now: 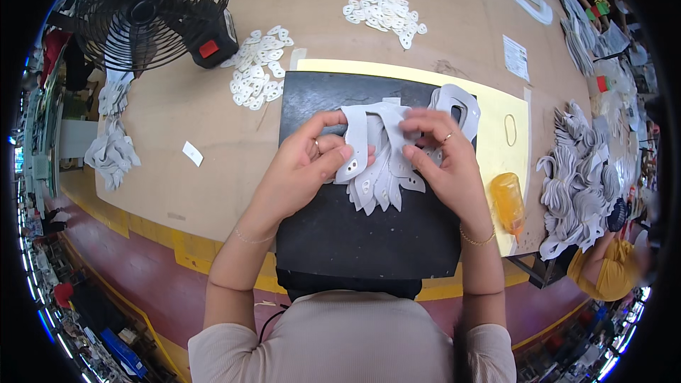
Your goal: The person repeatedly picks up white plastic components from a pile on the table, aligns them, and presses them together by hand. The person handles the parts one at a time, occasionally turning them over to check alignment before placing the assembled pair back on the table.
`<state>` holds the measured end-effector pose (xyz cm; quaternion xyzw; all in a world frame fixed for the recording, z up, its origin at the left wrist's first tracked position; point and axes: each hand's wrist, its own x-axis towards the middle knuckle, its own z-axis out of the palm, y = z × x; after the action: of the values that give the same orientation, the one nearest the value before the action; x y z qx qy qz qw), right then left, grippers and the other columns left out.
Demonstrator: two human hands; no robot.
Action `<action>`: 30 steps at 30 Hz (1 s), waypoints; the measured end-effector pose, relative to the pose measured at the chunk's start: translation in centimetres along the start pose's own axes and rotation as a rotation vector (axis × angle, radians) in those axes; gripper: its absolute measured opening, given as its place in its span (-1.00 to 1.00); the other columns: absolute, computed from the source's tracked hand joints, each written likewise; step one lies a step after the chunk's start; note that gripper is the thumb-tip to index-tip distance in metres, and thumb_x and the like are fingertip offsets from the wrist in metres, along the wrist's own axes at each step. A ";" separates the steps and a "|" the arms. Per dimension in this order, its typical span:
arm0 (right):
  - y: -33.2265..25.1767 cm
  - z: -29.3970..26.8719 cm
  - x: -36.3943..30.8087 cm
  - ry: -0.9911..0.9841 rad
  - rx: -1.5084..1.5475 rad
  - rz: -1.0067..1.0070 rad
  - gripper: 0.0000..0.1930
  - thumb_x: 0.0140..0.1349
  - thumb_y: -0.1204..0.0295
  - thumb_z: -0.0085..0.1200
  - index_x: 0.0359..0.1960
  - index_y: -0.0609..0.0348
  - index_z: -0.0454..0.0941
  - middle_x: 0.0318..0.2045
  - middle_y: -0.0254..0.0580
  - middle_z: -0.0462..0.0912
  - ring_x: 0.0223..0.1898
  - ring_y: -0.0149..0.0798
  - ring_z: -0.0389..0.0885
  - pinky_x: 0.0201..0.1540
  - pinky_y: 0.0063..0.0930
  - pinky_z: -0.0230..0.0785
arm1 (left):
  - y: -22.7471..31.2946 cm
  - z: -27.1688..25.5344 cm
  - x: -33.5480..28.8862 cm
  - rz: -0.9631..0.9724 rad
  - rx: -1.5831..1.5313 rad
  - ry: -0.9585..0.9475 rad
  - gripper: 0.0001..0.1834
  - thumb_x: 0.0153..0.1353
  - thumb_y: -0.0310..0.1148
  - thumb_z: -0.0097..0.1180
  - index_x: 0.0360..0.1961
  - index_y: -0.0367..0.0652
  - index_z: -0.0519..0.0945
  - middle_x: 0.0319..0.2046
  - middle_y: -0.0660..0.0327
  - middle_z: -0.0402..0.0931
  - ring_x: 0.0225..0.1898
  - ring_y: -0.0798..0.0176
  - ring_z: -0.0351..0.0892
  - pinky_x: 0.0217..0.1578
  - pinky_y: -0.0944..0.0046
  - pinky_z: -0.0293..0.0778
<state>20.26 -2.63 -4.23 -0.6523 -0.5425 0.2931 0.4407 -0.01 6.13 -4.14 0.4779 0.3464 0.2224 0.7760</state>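
Observation:
My left hand (301, 163) pinches the left leg of a grey, U-shaped cut fabric piece (356, 138) between thumb and fingers. Small holes show at that leg's lower tip. My right hand (447, 156), slightly blurred, is at the piece's right side, thumb and fingers apart; its fingertips lie over or beside the right leg. Under the piece, similar grey pieces (383, 188) fan out toward me on a black board (355, 241). Beside my right hand, a further stack of grey loop-shaped pieces (462, 110) rests at the board's far right corner.
Small white pieces with holes form two piles, one left (259, 71) and one far (386, 18). A black fan (152, 10) stands far left. On yellow card (500, 142) lie a rubber band (510, 130) and an orange bottle (507, 202). Grey pieces heap (578, 177) at right.

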 end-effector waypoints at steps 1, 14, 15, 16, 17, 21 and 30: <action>-0.3 0.1 -0.2 0.105 -0.071 -0.063 -0.77 0.10 0.50 0.19 -0.17 0.19 0.57 -0.23 -0.22 0.55 -0.28 -0.36 0.52 -0.28 -0.55 0.37 | 0.2 0.3 -0.2 0.022 -0.034 0.003 -0.57 0.28 -0.53 -0.05 0.15 -0.35 0.18 -0.13 -0.17 0.54 -0.14 0.02 0.63 -0.13 0.16 0.59; -2.1 0.8 -3.5 -0.080 0.554 0.051 -0.78 0.04 0.50 0.29 -0.26 0.15 0.57 -0.14 -0.33 0.43 -0.24 -0.49 0.37 -0.19 -0.62 0.26 | 1.0 5.3 -3.2 0.307 0.120 0.140 -0.48 0.26 -0.55 0.04 0.22 -0.29 0.19 -0.14 0.10 0.47 -0.21 0.34 0.59 -0.39 0.50 0.52; -2.0 0.8 -3.6 -0.088 0.578 0.049 -0.81 0.06 0.50 0.27 -0.28 0.15 0.57 -0.14 -0.34 0.43 -0.24 -0.50 0.37 -0.19 -0.63 0.25 | 0.9 5.5 -3.3 0.315 0.112 0.134 -0.47 0.25 -0.57 0.05 0.22 -0.29 0.19 -0.16 0.10 0.47 -0.23 0.35 0.59 -0.39 0.50 0.51; -2.0 0.8 -3.6 -0.076 0.585 0.062 -0.83 0.07 0.50 0.26 -0.30 0.16 0.57 -0.15 -0.34 0.44 -0.25 -0.50 0.36 -0.20 -0.63 0.25 | 0.7 5.5 -3.3 0.323 0.104 0.129 -0.46 0.24 -0.58 0.06 0.22 -0.29 0.19 -0.19 0.11 0.47 -0.25 0.36 0.59 -0.39 0.49 0.51; -2.0 0.7 -3.6 -0.065 0.592 0.075 -0.85 0.08 0.50 0.25 -0.32 0.16 0.57 -0.15 -0.34 0.44 -0.25 -0.51 0.36 -0.20 -0.64 0.24 | 0.6 5.6 -3.4 0.331 0.095 0.126 -0.46 0.23 -0.59 0.07 0.21 -0.28 0.19 -0.21 0.11 0.47 -0.27 0.36 0.58 -0.39 0.49 0.51; -2.0 0.4 -3.8 -0.052 0.600 0.117 -0.89 0.09 0.51 0.23 -0.36 0.18 0.56 -0.19 -0.34 0.48 -0.27 -0.51 0.37 -0.20 -0.66 0.24 | 0.4 5.2 -3.3 0.301 0.059 0.086 -0.44 0.19 -0.63 0.10 0.20 -0.28 0.20 -0.25 0.10 0.47 -0.30 0.39 0.56 -0.37 0.48 0.50; -2.5 0.8 -3.8 0.028 0.528 0.082 -0.88 0.01 0.56 0.22 -0.48 0.19 0.49 -0.31 -0.27 0.55 -0.28 -0.43 0.51 -0.18 -0.60 0.32 | -0.4 5.4 -3.5 0.550 0.354 0.109 -0.42 0.16 -0.67 0.12 0.17 -0.31 0.16 -0.22 0.07 0.47 -0.19 0.30 0.55 -0.26 0.41 0.51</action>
<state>17.53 -5.99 -2.74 -0.5403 -0.4140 0.4329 0.5910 1.79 0.41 -1.71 0.6682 0.2788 0.3853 0.5721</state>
